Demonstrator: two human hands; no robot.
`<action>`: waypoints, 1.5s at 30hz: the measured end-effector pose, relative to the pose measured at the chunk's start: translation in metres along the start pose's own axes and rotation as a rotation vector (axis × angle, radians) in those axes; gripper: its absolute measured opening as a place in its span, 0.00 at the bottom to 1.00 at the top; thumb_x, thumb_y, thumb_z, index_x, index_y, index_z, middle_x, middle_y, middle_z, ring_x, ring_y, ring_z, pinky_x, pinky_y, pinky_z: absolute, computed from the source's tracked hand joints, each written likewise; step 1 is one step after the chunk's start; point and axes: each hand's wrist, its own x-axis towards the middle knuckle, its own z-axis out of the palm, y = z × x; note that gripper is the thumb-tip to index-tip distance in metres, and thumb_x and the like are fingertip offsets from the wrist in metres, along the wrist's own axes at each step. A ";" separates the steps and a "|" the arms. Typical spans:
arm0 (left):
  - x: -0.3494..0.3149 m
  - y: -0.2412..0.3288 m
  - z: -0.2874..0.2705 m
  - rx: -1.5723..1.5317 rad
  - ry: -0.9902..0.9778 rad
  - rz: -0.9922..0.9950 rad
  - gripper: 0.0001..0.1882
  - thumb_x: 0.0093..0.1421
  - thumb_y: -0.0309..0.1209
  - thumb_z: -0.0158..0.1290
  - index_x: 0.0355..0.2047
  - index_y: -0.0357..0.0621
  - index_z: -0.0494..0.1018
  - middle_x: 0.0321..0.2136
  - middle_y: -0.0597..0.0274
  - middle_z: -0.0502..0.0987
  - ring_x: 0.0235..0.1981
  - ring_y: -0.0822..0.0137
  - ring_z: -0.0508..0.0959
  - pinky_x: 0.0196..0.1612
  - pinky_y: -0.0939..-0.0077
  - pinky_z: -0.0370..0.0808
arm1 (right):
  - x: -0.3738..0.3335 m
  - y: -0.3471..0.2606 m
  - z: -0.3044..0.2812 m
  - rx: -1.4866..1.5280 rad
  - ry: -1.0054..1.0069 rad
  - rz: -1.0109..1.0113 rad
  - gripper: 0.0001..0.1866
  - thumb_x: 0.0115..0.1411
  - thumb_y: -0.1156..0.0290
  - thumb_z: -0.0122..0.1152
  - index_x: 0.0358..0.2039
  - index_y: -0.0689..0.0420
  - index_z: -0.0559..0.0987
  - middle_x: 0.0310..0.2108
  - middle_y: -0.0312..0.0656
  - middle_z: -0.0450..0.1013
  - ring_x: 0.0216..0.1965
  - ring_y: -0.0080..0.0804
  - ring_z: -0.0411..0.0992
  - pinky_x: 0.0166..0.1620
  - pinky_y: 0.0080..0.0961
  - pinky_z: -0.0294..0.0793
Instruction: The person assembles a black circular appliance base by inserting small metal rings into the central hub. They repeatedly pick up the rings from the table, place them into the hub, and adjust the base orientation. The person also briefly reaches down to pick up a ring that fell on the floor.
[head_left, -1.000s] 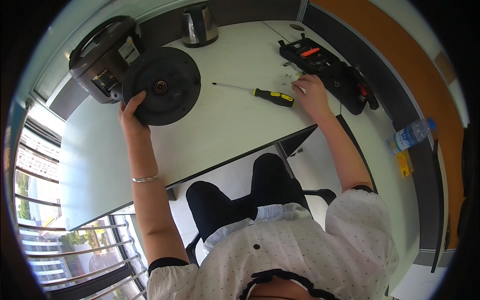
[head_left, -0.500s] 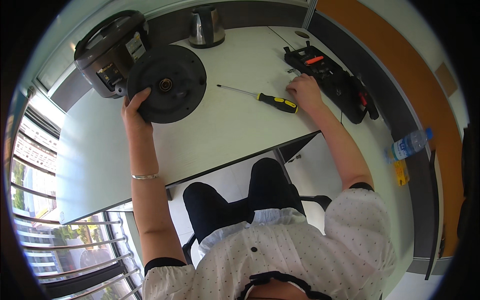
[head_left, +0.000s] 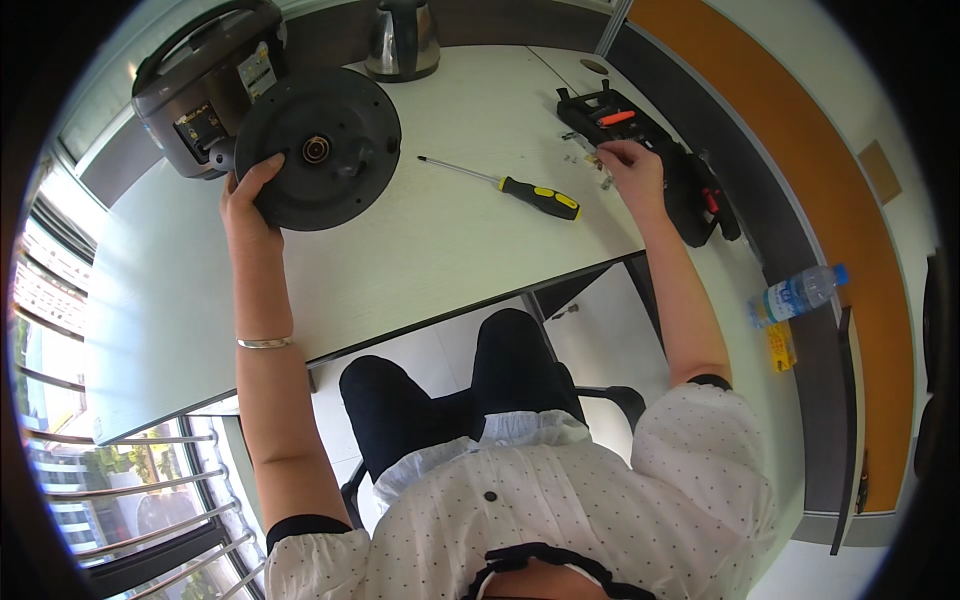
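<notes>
Thumb and fingers of the left hand (head_left: 250, 212) pinch a disc (head_left: 325, 178) by its rim, in front of a cooker (head_left: 215, 90). The disc looks stiff, not very heavy, maybe slippery; the rim seems best to hold. It is black and round, with a coppery middle ring (head_left: 316, 150). The right hand (head_left: 633, 168) bunches its fingers by metal bits (head_left: 606, 183); I cannot tell if they pinch one.

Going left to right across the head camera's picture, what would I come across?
Dark cooker → round black disc → kettle → yellow-and-black screwdriver → right hand → plastic bottle.
</notes>
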 end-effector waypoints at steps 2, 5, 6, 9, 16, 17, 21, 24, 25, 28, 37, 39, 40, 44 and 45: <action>0.000 0.000 -0.002 -0.001 -0.005 0.005 0.27 0.47 0.25 0.55 0.50 0.29 0.67 0.45 0.49 0.73 0.46 0.58 0.74 0.51 0.70 0.70 | -0.002 -0.007 0.002 0.103 0.009 0.003 0.08 0.52 0.73 0.62 0.32 0.63 0.81 0.23 0.40 0.77 0.25 0.21 0.73 0.30 0.19 0.70; 0.000 -0.001 -0.004 -0.042 0.004 0.015 0.26 0.43 0.24 0.58 0.45 0.29 0.69 0.40 0.50 0.75 0.41 0.58 0.76 0.47 0.70 0.73 | -0.008 -0.031 0.007 0.103 -0.033 0.001 0.09 0.54 0.74 0.62 0.34 0.65 0.80 0.26 0.38 0.77 0.28 0.18 0.72 0.34 0.16 0.70; 0.002 0.002 -0.005 -0.062 0.018 0.030 0.25 0.42 0.24 0.59 0.43 0.29 0.69 0.37 0.50 0.76 0.38 0.59 0.76 0.45 0.71 0.74 | -0.009 -0.043 0.010 0.084 -0.061 -0.012 0.09 0.54 0.74 0.61 0.35 0.65 0.79 0.28 0.37 0.77 0.30 0.18 0.72 0.35 0.14 0.70; 0.008 -0.005 -0.010 -0.078 0.018 0.014 0.27 0.40 0.22 0.60 0.43 0.29 0.69 0.37 0.51 0.75 0.38 0.59 0.76 0.45 0.72 0.74 | -0.017 -0.067 0.022 0.160 -0.096 0.009 0.08 0.55 0.75 0.61 0.35 0.64 0.79 0.30 0.36 0.76 0.30 0.18 0.71 0.36 0.14 0.69; 0.001 0.003 -0.004 -0.100 0.006 0.008 0.29 0.39 0.22 0.61 0.44 0.30 0.67 0.38 0.51 0.74 0.39 0.61 0.76 0.45 0.72 0.74 | -0.025 -0.154 0.066 0.215 -0.046 -0.566 0.04 0.51 0.76 0.63 0.30 0.57 0.79 0.37 0.38 0.71 0.40 0.31 0.66 0.32 0.19 0.70; 0.000 0.004 -0.004 -0.097 0.007 0.000 0.29 0.39 0.22 0.61 0.45 0.30 0.66 0.38 0.51 0.74 0.39 0.60 0.76 0.45 0.72 0.74 | -0.025 -0.166 0.072 0.237 -0.073 -0.559 0.05 0.49 0.77 0.64 0.29 0.56 0.79 0.41 0.38 0.70 0.44 0.36 0.63 0.39 0.24 0.70; -0.002 0.006 -0.003 -0.096 0.031 0.008 0.29 0.39 0.22 0.61 0.44 0.30 0.67 0.37 0.51 0.74 0.37 0.60 0.76 0.44 0.72 0.75 | -0.022 -0.195 0.102 0.209 -0.011 -0.730 0.06 0.47 0.76 0.65 0.27 0.54 0.79 0.47 0.39 0.68 0.48 0.43 0.60 0.51 0.36 0.61; -0.004 0.007 0.000 -0.124 0.020 0.007 0.28 0.39 0.21 0.61 0.43 0.30 0.67 0.37 0.51 0.74 0.37 0.60 0.76 0.44 0.71 0.75 | -0.018 -0.204 0.122 0.208 0.018 -0.792 0.05 0.47 0.76 0.65 0.27 0.54 0.79 0.48 0.39 0.68 0.48 0.44 0.60 0.50 0.35 0.62; -0.004 0.006 0.001 -0.121 0.018 0.008 0.28 0.39 0.21 0.61 0.43 0.30 0.67 0.36 0.51 0.74 0.37 0.60 0.76 0.43 0.71 0.75 | -0.019 -0.208 0.125 0.205 0.014 -0.777 0.05 0.46 0.77 0.65 0.26 0.55 0.79 0.49 0.40 0.67 0.48 0.47 0.60 0.50 0.37 0.62; -0.004 0.005 -0.001 -0.108 0.019 0.018 0.27 0.39 0.21 0.61 0.42 0.30 0.67 0.36 0.51 0.74 0.37 0.61 0.76 0.42 0.71 0.75 | -0.017 -0.213 0.135 0.185 0.052 -0.801 0.05 0.45 0.78 0.65 0.25 0.56 0.79 0.50 0.40 0.67 0.49 0.48 0.60 0.50 0.38 0.62; -0.006 0.005 0.000 -0.099 0.020 0.033 0.26 0.38 0.20 0.61 0.40 0.29 0.68 0.35 0.52 0.74 0.35 0.62 0.77 0.40 0.73 0.75 | -0.017 -0.212 0.145 0.120 0.065 -0.771 0.05 0.44 0.79 0.65 0.24 0.56 0.78 0.49 0.42 0.68 0.49 0.49 0.60 0.51 0.39 0.61; -0.005 0.004 0.000 -0.111 0.010 0.037 0.26 0.38 0.20 0.61 0.40 0.29 0.68 0.35 0.52 0.74 0.35 0.63 0.77 0.40 0.73 0.75 | -0.017 -0.212 0.144 0.096 0.074 -0.795 0.06 0.44 0.79 0.65 0.24 0.57 0.78 0.49 0.42 0.68 0.49 0.50 0.60 0.51 0.39 0.61; -0.006 0.004 0.000 -0.111 0.007 0.040 0.26 0.38 0.20 0.61 0.40 0.29 0.68 0.35 0.52 0.74 0.35 0.63 0.77 0.40 0.73 0.75 | -0.017 -0.212 0.143 0.084 0.079 -0.807 0.06 0.44 0.79 0.65 0.24 0.57 0.78 0.49 0.42 0.68 0.49 0.50 0.60 0.51 0.39 0.61; -0.006 0.004 0.001 -0.106 0.007 0.047 0.25 0.38 0.20 0.62 0.40 0.29 0.69 0.34 0.52 0.75 0.35 0.63 0.77 0.40 0.73 0.75 | -0.018 -0.215 0.142 0.039 0.087 -0.812 0.06 0.43 0.79 0.65 0.23 0.57 0.78 0.49 0.43 0.68 0.49 0.50 0.60 0.51 0.39 0.62; -0.006 0.004 0.002 -0.106 0.009 0.047 0.25 0.38 0.20 0.62 0.40 0.29 0.69 0.34 0.52 0.75 0.35 0.63 0.77 0.40 0.73 0.75 | -0.019 -0.216 0.142 0.024 0.091 -0.812 0.06 0.43 0.79 0.65 0.23 0.57 0.78 0.49 0.44 0.68 0.49 0.50 0.60 0.51 0.39 0.62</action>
